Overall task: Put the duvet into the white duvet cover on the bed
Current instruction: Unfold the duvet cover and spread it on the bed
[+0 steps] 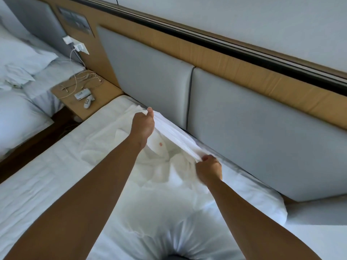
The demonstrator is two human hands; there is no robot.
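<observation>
Left hand (143,126): fingers curled, gripping the cover's bunched edge
Right hand (208,169): fist closed on the same edge
Duvet cover (174,135): stretched between both hands, near the headboard (244,117), over the bed (47,177)

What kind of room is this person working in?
Most likely a twin hotel room: a second bed beside the bed being made, a long padded headboard in wood panelling, and a bedside shelf under plugged-in chargers. Left hand and right hand grip the white duvet cover.
</observation>
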